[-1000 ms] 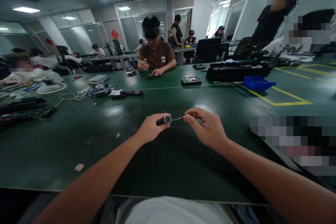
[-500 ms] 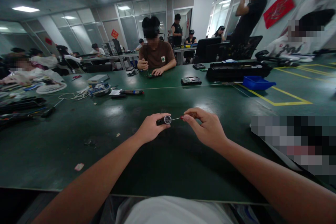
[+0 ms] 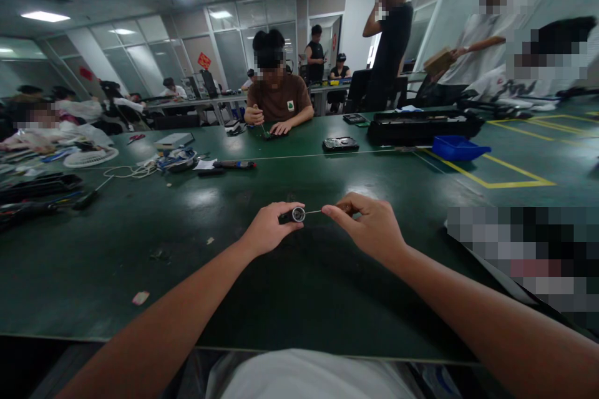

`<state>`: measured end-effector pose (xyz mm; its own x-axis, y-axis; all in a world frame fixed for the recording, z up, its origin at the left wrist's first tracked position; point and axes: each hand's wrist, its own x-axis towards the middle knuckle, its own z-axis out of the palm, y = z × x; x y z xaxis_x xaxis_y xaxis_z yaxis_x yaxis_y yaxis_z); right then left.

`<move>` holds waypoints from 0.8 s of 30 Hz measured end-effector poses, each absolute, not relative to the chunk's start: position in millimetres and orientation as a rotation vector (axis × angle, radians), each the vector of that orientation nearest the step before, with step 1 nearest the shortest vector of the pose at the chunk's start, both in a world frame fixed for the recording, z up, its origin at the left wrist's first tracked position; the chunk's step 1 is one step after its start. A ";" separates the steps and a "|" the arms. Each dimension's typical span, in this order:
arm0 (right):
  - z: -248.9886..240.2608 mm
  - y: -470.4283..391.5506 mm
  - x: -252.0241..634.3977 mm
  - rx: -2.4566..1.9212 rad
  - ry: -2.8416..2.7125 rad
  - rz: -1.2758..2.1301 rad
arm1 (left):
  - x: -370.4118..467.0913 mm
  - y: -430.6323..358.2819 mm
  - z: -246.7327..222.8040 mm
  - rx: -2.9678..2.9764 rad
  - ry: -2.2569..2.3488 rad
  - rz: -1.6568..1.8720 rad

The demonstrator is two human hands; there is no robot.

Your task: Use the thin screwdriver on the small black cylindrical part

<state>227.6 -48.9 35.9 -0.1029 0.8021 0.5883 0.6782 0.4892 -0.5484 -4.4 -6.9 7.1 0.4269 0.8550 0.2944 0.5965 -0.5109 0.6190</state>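
My left hand (image 3: 270, 229) is closed around a small black part with a round silver-rimmed end (image 3: 298, 215), which faces me. Its exact kind does not show. In my right hand (image 3: 372, 224) is a screwdriver (image 3: 314, 212), gripped by its brownish handle between thumb and fingers. The thin metal shaft points left, and its tip meets the right side of the round end; whether it sits in a screw is too small to tell. Both hands are above the green table (image 3: 299, 299), near its front edge.
Across the table a person in a brown shirt (image 3: 279, 100) works on a small board. A hard drive (image 3: 340, 144), a long black housing (image 3: 423, 129) and a blue scoop-like tray (image 3: 458, 148) lie at the back right. Cables (image 3: 175, 160) and a marker-like tool (image 3: 236, 164) lie left.
My right fingers have shifted slightly left along the screwdriver, covering its red collar. My left hand stays in place. In the background a standing person in black has moved left.
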 end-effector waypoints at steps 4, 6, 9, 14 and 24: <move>35.6 -49.3 228.0 -1.123 -1.878 0.298 | -4.7 -7.3 7.9 2.281 1.250 0.837; 36.9 -50.2 228.0 -1.079 -1.913 0.356 | -4.4 -7.9 8.6 2.294 1.247 0.842; 39.7 -50.5 228.4 -1.112 -1.959 0.400 | -3.4 -9.4 10.7 2.311 1.241 0.826; 39.8 -46.7 228.6 -1.239 -1.978 0.368 | -2.1 -10.9 13.5 2.320 1.262 0.786; 38.6 -50.3 226.4 -1.196 -2.016 0.377 | -3.3 -7.8 9.0 2.336 1.214 0.830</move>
<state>226.4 -50.3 38.6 -0.2834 0.8457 0.4522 0.6253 0.5205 -0.5814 -3.3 -7.8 9.0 0.4527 0.8295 0.3271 0.6057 -0.5553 0.5699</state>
